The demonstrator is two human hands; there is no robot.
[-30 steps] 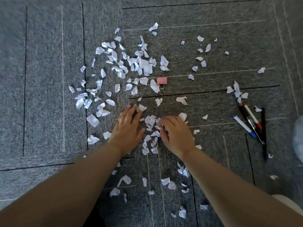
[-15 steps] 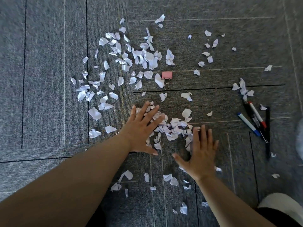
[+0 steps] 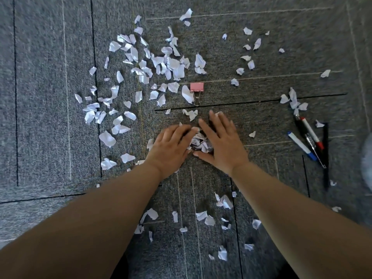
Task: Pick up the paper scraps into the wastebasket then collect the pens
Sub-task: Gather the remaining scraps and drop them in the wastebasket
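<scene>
White paper scraps (image 3: 161, 63) lie scattered over the grey carpet (image 3: 40, 117), thickest above and left of my hands. My left hand (image 3: 171, 146) and my right hand (image 3: 220, 143) lie side by side on the carpet, pressing a small heap of scraps (image 3: 200, 142) between them. The right fingers are straight; the left fingers bend slightly over the heap. To the right lie three pens: a blue-capped pen (image 3: 300, 146), a red-capped pen (image 3: 311, 132) and a dark pen (image 3: 312, 146) between them. No wastebasket is clearly in view.
A pink binder clip (image 3: 196, 87) lies just beyond my hands. A long black stick (image 3: 325, 156) lies right of the pens. More scraps (image 3: 223, 202) lie near me between my forearms. A blurred pale shape (image 3: 367, 160) is cut off by the right edge.
My right hand has swept up and left from below the scraps to meet my left hand. The loose spread of scraps between them is now bunched into a tight heap.
</scene>
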